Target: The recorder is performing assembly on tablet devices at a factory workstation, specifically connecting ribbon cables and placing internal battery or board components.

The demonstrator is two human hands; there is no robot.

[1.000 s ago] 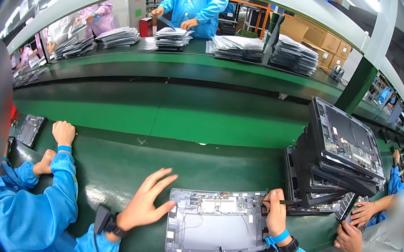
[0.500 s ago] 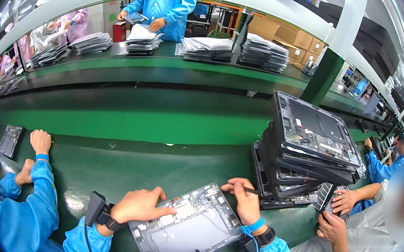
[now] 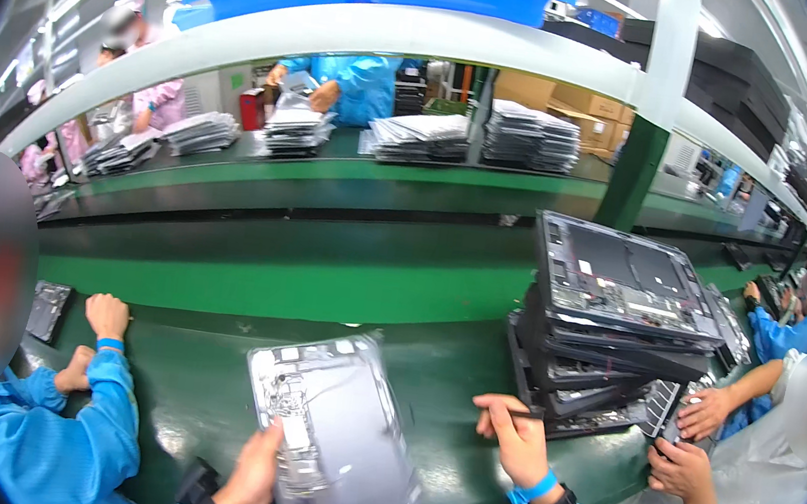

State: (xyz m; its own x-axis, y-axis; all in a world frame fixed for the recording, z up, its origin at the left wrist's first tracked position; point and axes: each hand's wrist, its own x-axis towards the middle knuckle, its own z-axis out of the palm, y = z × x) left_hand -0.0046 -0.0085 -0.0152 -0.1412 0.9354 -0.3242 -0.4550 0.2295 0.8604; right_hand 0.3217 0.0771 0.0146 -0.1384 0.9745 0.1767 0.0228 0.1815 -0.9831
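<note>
One grey metal laptop shell [image 3: 333, 435], now tilted up left of the stack of dark laptop shells [image 3: 616, 328]; left hand [image 3: 253, 473] grips its edge, right hand [image 3: 513, 439] pinches one thin dark tool [image 3: 515, 412].

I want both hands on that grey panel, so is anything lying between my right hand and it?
Nothing visible does. The right hand, holding a thin dark tool, is apart from the grey panel with only bare green belt between; the left hand already grips its near edge.
</note>
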